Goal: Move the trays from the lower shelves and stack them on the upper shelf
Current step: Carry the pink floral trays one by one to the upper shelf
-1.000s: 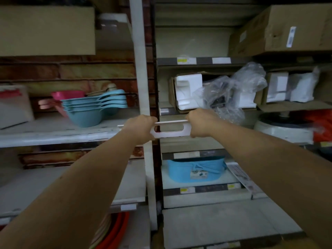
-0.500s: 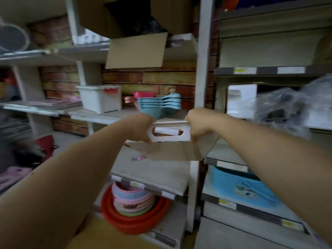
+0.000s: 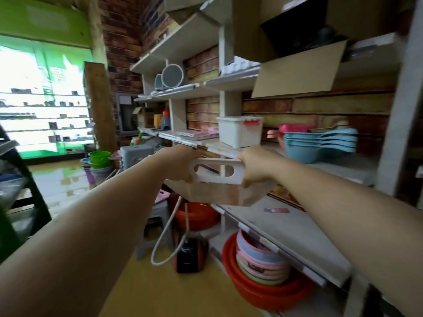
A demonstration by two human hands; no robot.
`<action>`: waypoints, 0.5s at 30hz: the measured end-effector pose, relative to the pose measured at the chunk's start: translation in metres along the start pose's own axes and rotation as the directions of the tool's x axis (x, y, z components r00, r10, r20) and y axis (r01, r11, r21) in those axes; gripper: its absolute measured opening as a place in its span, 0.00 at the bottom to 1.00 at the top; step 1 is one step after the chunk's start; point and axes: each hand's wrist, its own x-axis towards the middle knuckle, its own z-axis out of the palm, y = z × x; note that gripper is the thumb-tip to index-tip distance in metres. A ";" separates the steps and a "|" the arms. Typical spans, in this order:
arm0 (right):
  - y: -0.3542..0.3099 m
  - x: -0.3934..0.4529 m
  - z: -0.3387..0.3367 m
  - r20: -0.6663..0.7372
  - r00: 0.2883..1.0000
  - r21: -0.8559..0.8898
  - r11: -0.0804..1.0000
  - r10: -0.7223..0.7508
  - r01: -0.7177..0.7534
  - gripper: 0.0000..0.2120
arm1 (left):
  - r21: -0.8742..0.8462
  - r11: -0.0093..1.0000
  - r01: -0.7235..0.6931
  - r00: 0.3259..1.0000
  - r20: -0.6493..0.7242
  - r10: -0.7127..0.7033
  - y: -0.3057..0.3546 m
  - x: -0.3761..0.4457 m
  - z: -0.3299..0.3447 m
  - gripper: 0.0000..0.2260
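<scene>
I hold a flat whitish tray (image 3: 217,191) with a slotted handle end in front of me, its underside tilted toward the camera. My left hand (image 3: 180,160) grips the left corner of the handle end, and my right hand (image 3: 256,165) grips the right corner. The tray hangs in the air just below the edge of the middle shelf (image 3: 320,165). Farther left on that shelf level lies a low stack of flat pinkish trays (image 3: 199,133).
A white lidded box (image 3: 240,131) and stacked blue scoops (image 3: 320,143) stand on the middle shelf. An open cardboard box (image 3: 297,53) overhangs the shelf above. Red basins with coloured bowls (image 3: 263,271) sit low, next to a stool (image 3: 158,225) and a black appliance (image 3: 190,255).
My view has swung left along the shelving, and the tray went with it, still held in both hands. The blue basket and foam boxes on the right have left the frame.
</scene>
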 end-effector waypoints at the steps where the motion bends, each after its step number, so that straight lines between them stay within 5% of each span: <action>1: -0.008 0.011 0.002 -0.021 1.000 0.007 1.000 -0.014 0.014 0.13 | 0.003 1.000 0.023 1.000 -0.012 -0.023 -0.012 0.001 0.001 0.16; 15: -0.088 0.226 0.032 -0.300 0.951 0.013 0.997 -0.074 0.081 0.06 | 0.150 0.964 0.218 0.953 -0.243 -0.178 -0.184 0.110 0.031 0.09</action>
